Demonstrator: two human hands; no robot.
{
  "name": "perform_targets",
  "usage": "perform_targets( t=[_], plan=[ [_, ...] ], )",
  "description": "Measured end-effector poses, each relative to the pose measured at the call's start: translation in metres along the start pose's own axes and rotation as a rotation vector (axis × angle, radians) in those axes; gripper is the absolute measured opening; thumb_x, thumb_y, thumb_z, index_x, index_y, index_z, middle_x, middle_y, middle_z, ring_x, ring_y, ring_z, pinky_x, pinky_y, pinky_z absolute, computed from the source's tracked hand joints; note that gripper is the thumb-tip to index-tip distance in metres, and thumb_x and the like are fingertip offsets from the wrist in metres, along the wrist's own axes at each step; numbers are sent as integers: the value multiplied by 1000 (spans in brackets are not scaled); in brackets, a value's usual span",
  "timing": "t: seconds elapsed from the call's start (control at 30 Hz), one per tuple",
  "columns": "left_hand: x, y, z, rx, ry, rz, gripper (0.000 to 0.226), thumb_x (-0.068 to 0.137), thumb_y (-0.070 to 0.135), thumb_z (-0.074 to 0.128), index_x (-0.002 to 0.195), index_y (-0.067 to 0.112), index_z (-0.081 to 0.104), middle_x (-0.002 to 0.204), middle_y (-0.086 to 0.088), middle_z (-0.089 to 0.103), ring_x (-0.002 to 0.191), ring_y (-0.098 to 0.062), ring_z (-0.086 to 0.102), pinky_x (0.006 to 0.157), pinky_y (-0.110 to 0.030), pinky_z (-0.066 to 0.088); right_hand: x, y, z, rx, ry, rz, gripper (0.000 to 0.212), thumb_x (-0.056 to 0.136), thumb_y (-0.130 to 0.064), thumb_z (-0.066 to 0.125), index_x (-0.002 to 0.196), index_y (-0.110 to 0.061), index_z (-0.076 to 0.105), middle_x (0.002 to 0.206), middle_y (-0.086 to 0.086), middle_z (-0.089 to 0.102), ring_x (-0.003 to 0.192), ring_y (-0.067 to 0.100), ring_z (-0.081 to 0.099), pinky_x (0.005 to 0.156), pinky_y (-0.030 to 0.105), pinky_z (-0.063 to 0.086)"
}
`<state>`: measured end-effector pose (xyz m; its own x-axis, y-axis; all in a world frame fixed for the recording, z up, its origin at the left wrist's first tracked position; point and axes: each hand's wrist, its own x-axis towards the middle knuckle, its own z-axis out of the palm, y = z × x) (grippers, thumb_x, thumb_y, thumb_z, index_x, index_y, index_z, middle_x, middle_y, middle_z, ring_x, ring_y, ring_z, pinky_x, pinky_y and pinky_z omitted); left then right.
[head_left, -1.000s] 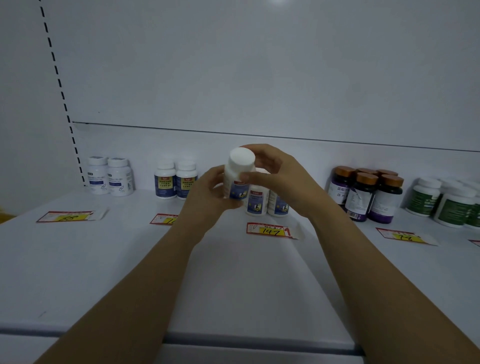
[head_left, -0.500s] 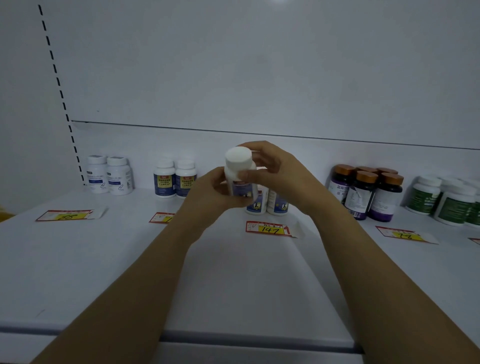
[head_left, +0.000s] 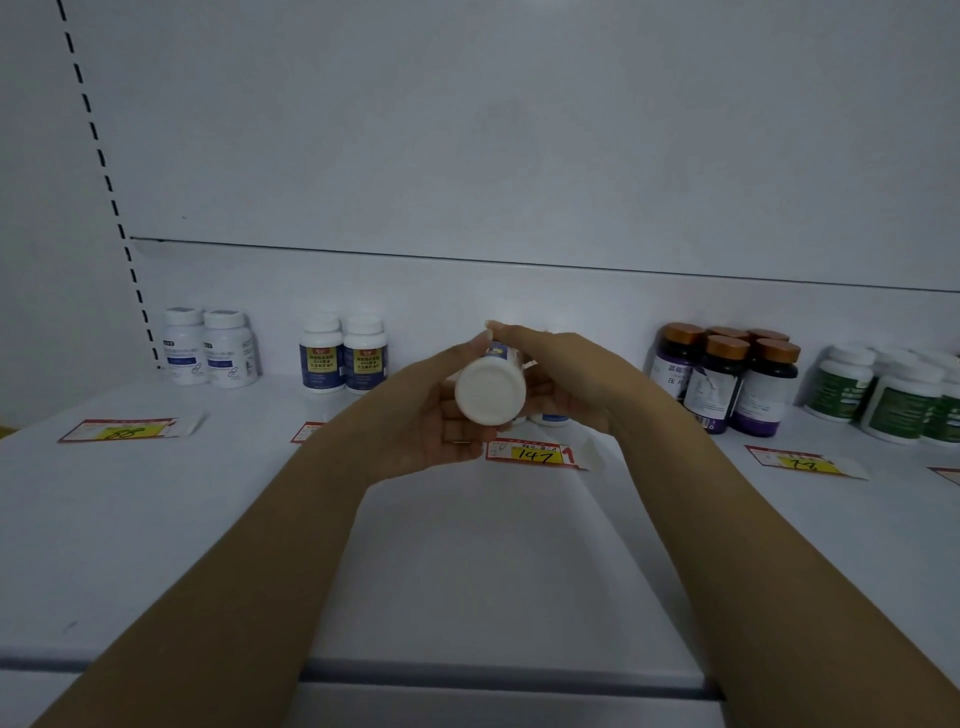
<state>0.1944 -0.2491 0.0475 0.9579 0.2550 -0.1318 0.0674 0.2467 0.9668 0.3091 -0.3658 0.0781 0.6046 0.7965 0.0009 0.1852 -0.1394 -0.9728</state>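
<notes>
A person's two hands hold one white plastic bottle with a white screw cap (head_left: 491, 391) in the air above a white shelf (head_left: 467, 551), about midway along it and in front of the row of goods. The bottle is tipped over so that its round cap faces the camera; only a strip of its blue and yellow label shows behind the cap. The left hand (head_left: 428, 415) cups it from the left and below, fingers curled up under the cap. The right hand (head_left: 569, 387) wraps the body from the right, its fingers reaching over the top of the bottle to the left hand's fingertips.

Along the back of the shelf stand, from the left:
- two white bottles with pale labels (head_left: 208, 348), side by side;
- two white bottles with blue and yellow labels (head_left: 343, 356), also side by side;
- five dark bottles with copper caps (head_left: 727, 379), packed close;
- a group of white bottles with green labels (head_left: 883, 400), cut by the picture's edge, so their count cannot be told.

Just below the hands the bases of more white bottles (head_left: 550, 418) peek out; how many is hidden.

Five red and yellow price tags (head_left: 535, 454) lie flat on the shelf in front of the groups. One is partly covered by the left forearm, and one is cut off at the right edge.
</notes>
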Motion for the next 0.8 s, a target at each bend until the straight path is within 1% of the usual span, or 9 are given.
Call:
perform_targets(
  t=[0.13,0.2,0.3,0.37,0.43,0.53,0.63,0.7,0.8],
  plan=[
    [-1,0,1,5,-6,8,57,73,51,61,112,10,64,89,-10,71,68,-19,66,62,-27,53,0,0,0,1,-11,-2,34,87,-45,61,94,-12,66,76,10,69,58,16,68,54,22,55],
    [-1,0,1,-7,-11,38,50,73,43,63,111,10,64,95,-12,71,77,-22,69,68,-29,57,0,0,-1,-21,-4,-29,39,87,-45,61,100,-9,68,83,11,72,66,18,70,57,23,55],
    [1,-1,0,-1,7,133,45,73,24,67,114,7,61,107,-12,71,95,-23,69,85,-31,55,3,0,-4,-140,79,-212,33,88,-42,61,104,-14,68,94,5,73,82,20,71,72,27,57],
    [4,-3,-3,78,39,257,41,77,9,68,117,5,60,112,-10,69,102,-21,67,88,-29,54,2,-1,-7,-198,83,-343,25,89,-34,62,112,-25,64,97,-2,73,86,13,71,77,25,56],
    [8,-6,-7,219,132,363,45,74,-1,71,117,6,60,110,-6,70,102,-19,67,85,-27,55,0,-2,-8,-229,28,-406,35,88,-24,65,121,-28,58,103,-5,71,92,9,69,81,20,55],
    [12,-10,-11,406,256,393,54,68,-2,78,117,9,60,107,1,71,96,-12,68,77,-20,55,0,1,-7,-330,-17,-418,43,85,-16,68,125,-26,56,114,-7,66,101,4,64,82,18,54],
    [14,-14,-13,482,291,380,56,66,1,80,116,13,58,112,-1,68,101,-15,66,86,-28,53,2,2,-6,-443,13,-418,37,84,-22,69,119,-29,58,114,-12,64,100,2,62,82,20,52],
    [16,-15,-13,517,299,377,55,67,3,81,116,14,57,114,-2,67,103,-18,65,92,-33,52,2,1,-5,-491,49,-415,33,85,-28,67,117,-31,60,111,-14,63,97,0,61,76,16,48],
    [20,-17,-12,598,309,355,50,70,8,80,114,17,56,116,0,66,105,-19,64,96,-38,50,5,-4,-5,-633,103,-410,32,89,-35,61,120,-27,61,111,-13,62,89,0,58,66,10,41]
  ],
)
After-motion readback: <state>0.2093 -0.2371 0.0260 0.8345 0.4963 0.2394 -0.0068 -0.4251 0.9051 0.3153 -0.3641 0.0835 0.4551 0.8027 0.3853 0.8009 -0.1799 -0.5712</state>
